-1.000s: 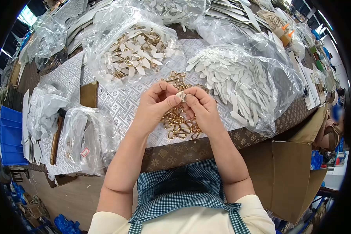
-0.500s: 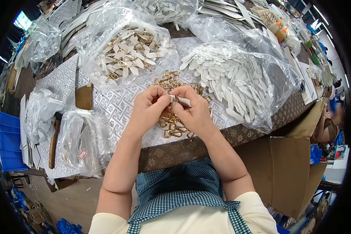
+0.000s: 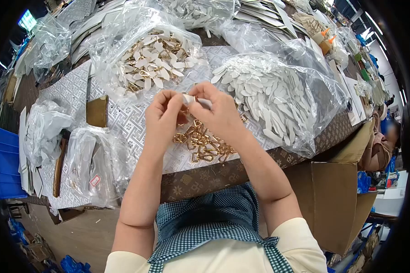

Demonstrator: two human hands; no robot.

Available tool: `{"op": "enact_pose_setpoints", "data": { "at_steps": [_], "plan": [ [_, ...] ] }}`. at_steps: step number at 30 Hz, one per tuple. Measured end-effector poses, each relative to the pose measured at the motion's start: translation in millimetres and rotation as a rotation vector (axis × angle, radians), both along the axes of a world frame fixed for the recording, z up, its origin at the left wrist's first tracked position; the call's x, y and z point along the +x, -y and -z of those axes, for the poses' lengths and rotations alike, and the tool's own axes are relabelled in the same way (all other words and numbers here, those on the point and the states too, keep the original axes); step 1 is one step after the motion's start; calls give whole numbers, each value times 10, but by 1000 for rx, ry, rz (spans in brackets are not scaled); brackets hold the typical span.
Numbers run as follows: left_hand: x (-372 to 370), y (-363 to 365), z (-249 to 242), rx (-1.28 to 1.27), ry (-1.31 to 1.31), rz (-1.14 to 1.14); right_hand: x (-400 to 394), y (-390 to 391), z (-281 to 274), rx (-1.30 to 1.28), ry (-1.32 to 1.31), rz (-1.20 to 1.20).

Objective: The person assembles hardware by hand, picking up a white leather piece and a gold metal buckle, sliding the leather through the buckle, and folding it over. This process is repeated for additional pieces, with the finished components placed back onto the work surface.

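Note:
Above a pile of gold metal buckles [image 3: 205, 148], my left hand [image 3: 165, 113] and my right hand [image 3: 216, 109] meet with their fingers closed on one pale strip [image 3: 204, 103]. A bit of gold metal shows beside the strip between the fingertips; its exact shape is hidden. To the right lies an open clear bag with many pale strips [image 3: 273, 95]. Behind my left hand, another clear bag holds pale strips joined to gold buckles [image 3: 152, 63].
A hammer [image 3: 60, 164] and clear bags [image 3: 95, 164] lie at the left, near a blue bin [image 3: 7, 159]. A brown block [image 3: 97, 112] rests on the patterned sheet. A cardboard box [image 3: 328, 195] stands at the right, with a person [image 3: 380, 148] beyond.
Both my hands have moved slightly up and left, still together on the pale strip. More of the buckle pile shows below them.

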State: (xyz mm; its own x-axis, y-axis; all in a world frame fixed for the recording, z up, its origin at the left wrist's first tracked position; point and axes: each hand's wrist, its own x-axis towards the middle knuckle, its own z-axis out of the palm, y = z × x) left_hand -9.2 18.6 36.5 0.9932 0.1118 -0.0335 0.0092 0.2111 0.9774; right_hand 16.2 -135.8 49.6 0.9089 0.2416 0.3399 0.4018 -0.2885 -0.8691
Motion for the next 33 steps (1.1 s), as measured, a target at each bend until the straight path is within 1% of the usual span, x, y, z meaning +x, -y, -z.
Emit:
{"op": "enact_pose_setpoints", "data": {
  "at_steps": [1, 2, 3, 4, 6, 9, 11, 12, 13, 15, 16, 18, 19, 22, 23, 27, 30, 31, 33],
  "plan": [
    [21, -26, 2, 30, 40, -41, 100, -16, -118, -34, -133, -55],
    [52, -47, 29, 39, 57, -108, 233, -63, -225, -95, -121, -106],
    [69, -99, 49, 39, 59, -114, 388, -130, -288, -152, -110, -154],
    [81, -134, 58, 40, 61, -119, 581, -218, -223, -112, -88, -170],
    [86, -126, 59, 53, 68, -132, 754, -289, -239, -144, 62, -85],
    [85, -116, 80, 57, 71, -126, 807, -112, -277, -293, 176, -37],
    [49, -77, 32, 180, 86, -102, 696, 220, -334, -372, -3, -87],
    [29, -58, 21, 243, 92, -91, 633, 397, -327, -473, -54, -24],
    [16, -36, 44, 377, 140, -80, 569, 566, -308, -575, -104, 39],
    [-11, 44, 90, 648, 234, -51, 485, 882, -153, -750, 18, 162],
    [-49, 100, 60, 708, 184, 32, 447, 969, -64, -832, 82, 229],
    [-69, 186, 167, 972, 466, 27, 338, 994, 42, -843, 137, 326],
    [-94, 225, 187, 1003, 437, 103, 292, 994, 84, -845, 164, 378],
    [-115, 250, 168, 1160, 473, 155, 188, 908, 154, -860, 172, 365],
    [-108, 244, 183, 1141, 471, 157, 152, 897, 167, -860, 177, 365],
    [-102, 211, 210, 1096, 448, 159, 1, 971, 223, -702, 185, 339],
    [-104, 212, 214, 1086, 429, 147, -40, 1029, 165, -602, 15, 342],
    [-103, 216, 214, 1084, 426, 145, -19, 1049, 150, -691, 43, 361],
    [-109, 220, 188, 1092, 413, 133, 20, 997, 150, -778, 76, 455]
  ]
}}
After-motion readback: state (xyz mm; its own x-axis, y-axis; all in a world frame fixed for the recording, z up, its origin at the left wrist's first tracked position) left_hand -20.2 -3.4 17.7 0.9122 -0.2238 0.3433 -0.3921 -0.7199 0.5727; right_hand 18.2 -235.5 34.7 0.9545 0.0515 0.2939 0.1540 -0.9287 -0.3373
